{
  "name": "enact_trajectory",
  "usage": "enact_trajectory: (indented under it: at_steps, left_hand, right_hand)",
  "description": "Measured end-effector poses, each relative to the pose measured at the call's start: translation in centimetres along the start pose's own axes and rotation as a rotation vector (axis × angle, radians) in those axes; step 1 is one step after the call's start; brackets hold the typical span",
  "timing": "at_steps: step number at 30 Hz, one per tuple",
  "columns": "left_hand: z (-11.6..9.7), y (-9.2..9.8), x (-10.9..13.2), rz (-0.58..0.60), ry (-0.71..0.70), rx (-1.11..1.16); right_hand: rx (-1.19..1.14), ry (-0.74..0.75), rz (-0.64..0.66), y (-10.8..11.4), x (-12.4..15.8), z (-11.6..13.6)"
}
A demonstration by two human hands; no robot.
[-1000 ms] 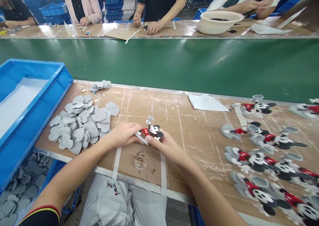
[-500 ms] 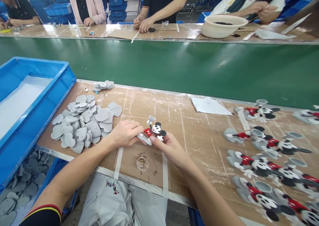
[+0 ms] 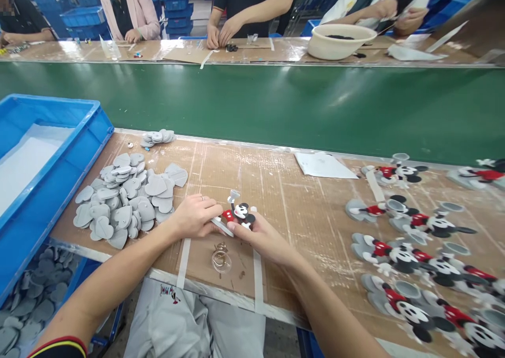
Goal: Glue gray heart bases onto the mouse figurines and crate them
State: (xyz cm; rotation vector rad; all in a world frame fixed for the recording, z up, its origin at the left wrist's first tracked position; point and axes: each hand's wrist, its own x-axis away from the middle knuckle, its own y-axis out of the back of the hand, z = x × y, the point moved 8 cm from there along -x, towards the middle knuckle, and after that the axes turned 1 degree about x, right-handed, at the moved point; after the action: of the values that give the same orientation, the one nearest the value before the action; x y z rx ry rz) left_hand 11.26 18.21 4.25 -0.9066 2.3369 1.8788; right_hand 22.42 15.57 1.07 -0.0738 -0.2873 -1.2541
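Observation:
Between my hands, above the cardboard-covered bench, is a Mickey Mouse figurine (image 3: 240,211) with red shorts and a small grey cup raised on one arm. It lies tilted, head to the right. My left hand (image 3: 199,214) is closed on its grey base (image 3: 223,226) at the left end. My right hand (image 3: 266,237) grips the head end, thumb along the near side. Fingers hide part of the figure. A small clear dish (image 3: 221,261) stands just below my hands. To the left of my left hand lies a pile of grey heart-shaped bases (image 3: 130,195).
Several finished-looking figurines (image 3: 402,255) lie in rows at right. A white sheet (image 3: 325,165) rests near the green conveyor belt (image 3: 252,105). A blue crate (image 3: 90,132) stands at left, with more grey hearts (image 3: 35,289) below. Co-workers sit across the belt, near a cream basin (image 3: 341,41).
The whole view has shifted slightly. Both hands still hold the figurine, which is now tilted a little differently, with its base and head slightly lower.

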Motion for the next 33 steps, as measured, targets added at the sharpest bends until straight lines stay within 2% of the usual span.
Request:
enact_trajectory:
  at_steps: [6, 10, 13, 17, 22, 33]
  left_hand:
    - [1.0, 1.1, -0.2, -0.054, 0.181, 0.330]
    - [1.9, 1.9, -0.1, -0.136, 0.254, 0.503]
    - [2.1, 1.8, 0.0, -0.175, 0.304, 0.589]
    - [1.8, 1.1, 0.1, -0.236, 0.337, 0.592]
    - [1.5, 1.1, 0.2, -0.359, 0.295, 0.564]
    - [0.6, 1.1, 0.4, -0.403, 0.302, 0.618]
  right_hand:
    - [-0.344, 0.027, -0.075, 0.0, -0.2, -1.5]
    - [-0.413, 0.166, -0.073, 0.1, -0.3, -0.3]
    - [-0.403, 0.264, -0.162, 0.8, 0.0, 0.9]
    - [-0.326, 0.330, -0.251, 1.1, 0.5, 1.6]
    - [-0.310, 0.333, -0.311, 1.1, 0.7, 1.5]
    - [-0.550, 0.240, -0.227, 0.4, 0.0, -0.9]
